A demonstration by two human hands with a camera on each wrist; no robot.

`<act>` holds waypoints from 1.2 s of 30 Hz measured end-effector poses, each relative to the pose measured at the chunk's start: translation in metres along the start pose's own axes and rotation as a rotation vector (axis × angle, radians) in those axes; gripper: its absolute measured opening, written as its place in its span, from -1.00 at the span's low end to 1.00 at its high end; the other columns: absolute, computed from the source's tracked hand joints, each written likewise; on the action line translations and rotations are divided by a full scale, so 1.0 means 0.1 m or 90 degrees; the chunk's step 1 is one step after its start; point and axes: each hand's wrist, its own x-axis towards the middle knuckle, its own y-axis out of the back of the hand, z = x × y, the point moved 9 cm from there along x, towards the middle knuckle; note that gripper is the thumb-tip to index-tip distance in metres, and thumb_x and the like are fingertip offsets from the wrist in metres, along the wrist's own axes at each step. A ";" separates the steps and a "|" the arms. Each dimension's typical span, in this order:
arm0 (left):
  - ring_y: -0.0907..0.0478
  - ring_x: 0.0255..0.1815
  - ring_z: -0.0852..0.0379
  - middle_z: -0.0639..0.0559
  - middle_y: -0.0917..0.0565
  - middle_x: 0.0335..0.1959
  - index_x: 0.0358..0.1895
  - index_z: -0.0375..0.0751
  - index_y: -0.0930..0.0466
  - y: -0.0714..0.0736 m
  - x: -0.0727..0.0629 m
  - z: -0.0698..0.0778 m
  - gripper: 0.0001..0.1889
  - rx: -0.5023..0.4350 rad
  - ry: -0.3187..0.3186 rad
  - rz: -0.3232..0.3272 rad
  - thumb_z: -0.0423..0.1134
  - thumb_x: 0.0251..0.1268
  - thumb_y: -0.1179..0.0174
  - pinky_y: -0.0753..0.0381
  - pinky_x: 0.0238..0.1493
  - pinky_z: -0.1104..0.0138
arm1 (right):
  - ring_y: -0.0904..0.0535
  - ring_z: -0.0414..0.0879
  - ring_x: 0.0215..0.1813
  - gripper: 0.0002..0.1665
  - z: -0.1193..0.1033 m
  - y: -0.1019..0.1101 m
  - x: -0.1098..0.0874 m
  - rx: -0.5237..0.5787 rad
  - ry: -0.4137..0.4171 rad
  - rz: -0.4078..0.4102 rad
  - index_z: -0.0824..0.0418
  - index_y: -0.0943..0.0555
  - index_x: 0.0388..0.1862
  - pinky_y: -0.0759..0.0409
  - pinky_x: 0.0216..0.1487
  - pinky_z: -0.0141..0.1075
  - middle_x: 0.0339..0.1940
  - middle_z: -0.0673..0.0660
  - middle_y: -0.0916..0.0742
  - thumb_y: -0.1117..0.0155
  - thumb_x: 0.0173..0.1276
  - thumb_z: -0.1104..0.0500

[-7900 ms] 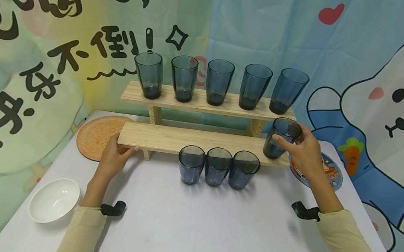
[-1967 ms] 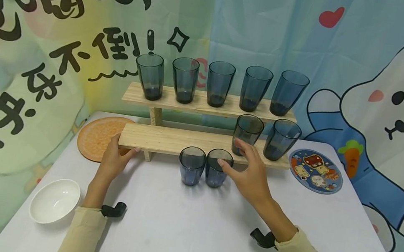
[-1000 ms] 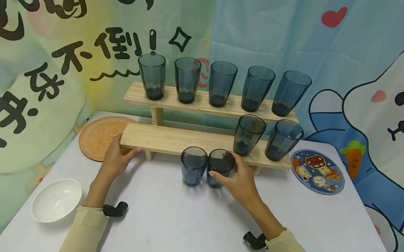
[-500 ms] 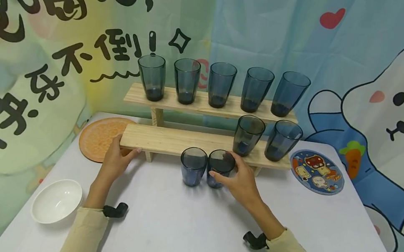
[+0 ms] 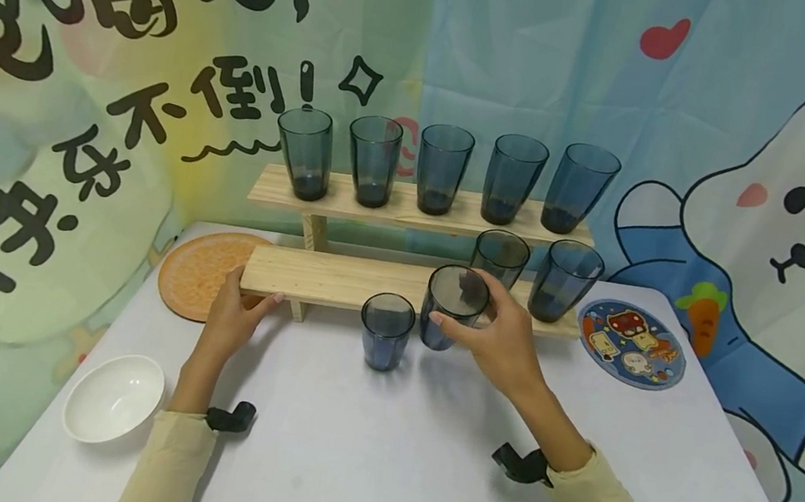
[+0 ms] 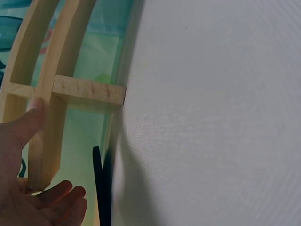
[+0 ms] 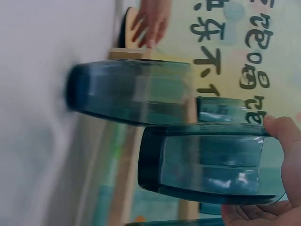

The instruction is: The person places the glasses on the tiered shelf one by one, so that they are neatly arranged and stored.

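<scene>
My right hand [image 5: 505,335] grips a blue-tinted drinking glass [image 5: 446,311] near its rim, thumb on one side and fingers on the other. In the right wrist view that glass [image 7: 211,162] is raised off the table, beside another glass [image 7: 131,92] that stands on the cloth. The standing glass [image 5: 386,333] is just left of the held one in the head view. My left hand [image 5: 232,318] holds the left end of the lower shelf of a two-tier wooden rack [image 5: 339,277]. In the left wrist view, the thumb presses the front edge of the shelf [image 6: 47,136], fingers behind its end.
Several glasses [image 5: 444,168] line the upper shelf, and two glasses [image 5: 568,284] stand at the lower shelf's right end. An orange round mat [image 5: 196,276] and a white bowl [image 5: 114,400] lie at left, a patterned round mat [image 5: 632,346] at right. A printed curtain [image 5: 502,54] hangs behind.
Earlier, my right hand let go of a glass on the lower shelf, then took hold of another on the table. That glass has now risen toward the shelf. The left hand stays put.
</scene>
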 end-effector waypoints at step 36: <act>-0.25 0.59 -0.39 -0.50 -0.19 0.59 0.66 -0.44 0.10 0.00 0.00 0.01 -0.05 -0.005 -0.001 0.004 -0.03 0.55 -0.30 -0.27 0.57 -0.18 | -0.71 0.12 0.11 0.10 -0.16 -0.45 0.83 -0.006 -0.004 -0.001 0.13 -0.34 0.63 -0.70 0.07 0.06 0.20 0.24 -0.72 -0.60 0.26 -0.24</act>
